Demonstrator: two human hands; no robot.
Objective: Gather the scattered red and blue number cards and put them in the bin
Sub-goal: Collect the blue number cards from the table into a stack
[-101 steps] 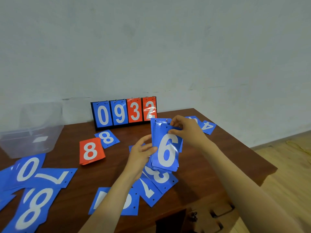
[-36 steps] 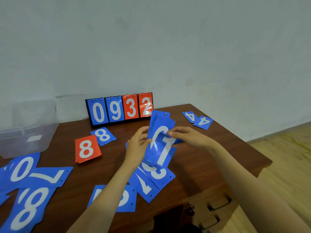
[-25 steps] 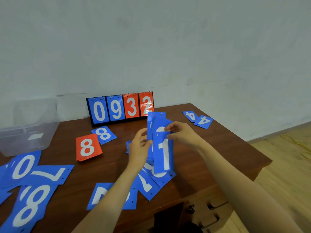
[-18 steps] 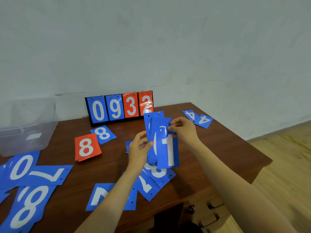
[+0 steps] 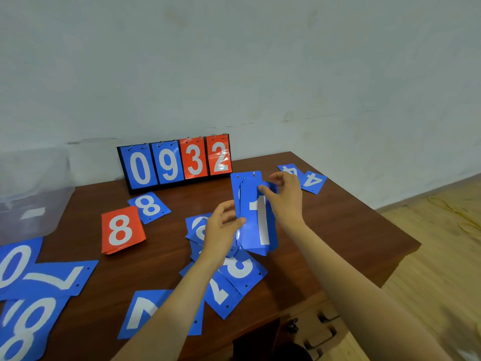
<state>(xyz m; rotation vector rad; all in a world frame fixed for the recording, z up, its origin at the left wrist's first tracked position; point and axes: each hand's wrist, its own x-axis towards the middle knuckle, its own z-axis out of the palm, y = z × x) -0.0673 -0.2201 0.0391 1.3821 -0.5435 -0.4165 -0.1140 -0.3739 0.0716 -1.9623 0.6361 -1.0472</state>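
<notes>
Spreading wide, the table (image 5: 351,230) carries the bin (image 5: 33,194) at its far left corner and loose cards (image 5: 121,229) all over. Upright above the middle is a blue stack (image 5: 250,230), "1" in front; the left hand (image 5: 221,230) clamps its left edge and the right hand (image 5: 286,201) pinches its top.

A blue 1 card (image 5: 261,225) is now squared onto the front of the stack (image 5: 240,182), where a 6 was shown earlier. It is pinched at its 1 o'clock corner by the right hand (image 5: 287,201).
</notes>
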